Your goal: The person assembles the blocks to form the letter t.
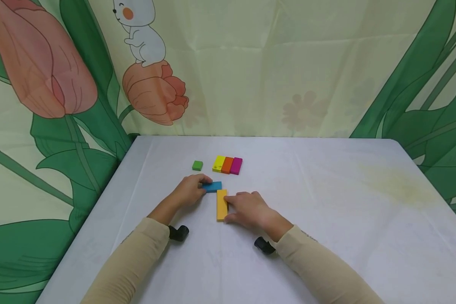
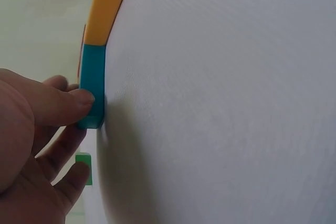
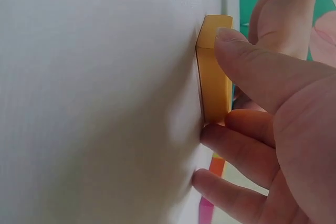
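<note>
While both forearms in beige sleeves reach in over the white-covered table (image 1: 327, 202), the left hand (image 1: 190, 192) holds the left end of a blue block (image 1: 214, 186) that lies flat on the cloth, its long side running left to right. From the left wrist view, the thumb (image 2: 63, 103) presses the block's near edge and the other fingers curl behind it, so the hand pinches the blue block (image 2: 93, 93). Just beside it, the right hand (image 1: 248, 209) rests against an orange-yellow block (image 1: 222, 204), which lies flat with its long side pointing away from the person. Seen from the right wrist, the thumb (image 3: 252, 61) lies along one long edge of that block (image 3: 214, 77) and curled fingers meet its end, so the hand grips the orange-yellow block. Its far end sits right at the blue block's right end, the two forming an L; the left wrist view shows them touching end to end. Farther back on the table, a small green cube (image 1: 197, 165) stands alone, and to its right a yellow block (image 1: 218, 164), an orange block (image 1: 227, 165) and a magenta block (image 1: 236, 166) lie side by side, touching. Behind the table hangs a curtain (image 1: 251, 63) printed with tulips, leaves and a white cartoon animal
</note>
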The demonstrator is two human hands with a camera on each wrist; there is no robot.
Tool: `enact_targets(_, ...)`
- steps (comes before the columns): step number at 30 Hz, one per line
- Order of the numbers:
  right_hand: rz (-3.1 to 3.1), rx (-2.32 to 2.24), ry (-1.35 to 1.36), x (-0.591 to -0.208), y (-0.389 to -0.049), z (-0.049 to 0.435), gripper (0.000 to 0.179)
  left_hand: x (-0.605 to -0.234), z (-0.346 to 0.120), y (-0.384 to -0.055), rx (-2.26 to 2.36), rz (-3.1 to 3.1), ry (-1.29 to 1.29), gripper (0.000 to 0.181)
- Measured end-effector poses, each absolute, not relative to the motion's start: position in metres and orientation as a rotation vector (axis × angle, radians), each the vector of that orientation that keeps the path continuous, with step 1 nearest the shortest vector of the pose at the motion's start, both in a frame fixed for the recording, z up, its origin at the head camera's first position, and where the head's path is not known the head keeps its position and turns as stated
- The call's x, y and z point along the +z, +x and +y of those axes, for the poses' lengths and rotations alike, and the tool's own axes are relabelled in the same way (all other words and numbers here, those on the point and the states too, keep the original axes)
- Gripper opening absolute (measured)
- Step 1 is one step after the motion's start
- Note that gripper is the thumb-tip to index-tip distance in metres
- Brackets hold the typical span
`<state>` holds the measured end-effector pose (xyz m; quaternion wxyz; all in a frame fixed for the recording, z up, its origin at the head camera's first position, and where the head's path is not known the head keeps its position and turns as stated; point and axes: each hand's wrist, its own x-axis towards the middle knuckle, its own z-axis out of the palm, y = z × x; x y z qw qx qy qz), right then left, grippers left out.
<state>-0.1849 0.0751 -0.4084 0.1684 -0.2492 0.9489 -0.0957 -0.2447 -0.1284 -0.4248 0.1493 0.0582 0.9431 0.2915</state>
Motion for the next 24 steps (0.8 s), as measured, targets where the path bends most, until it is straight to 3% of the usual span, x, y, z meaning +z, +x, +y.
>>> enact_targets(24, 2.692, -0.31, -0.716, -0.409, -0.18, 0.062, 0.068, -0.426, -0.145, -0.238, 0.825, 2.729, 0.206, 0.035)
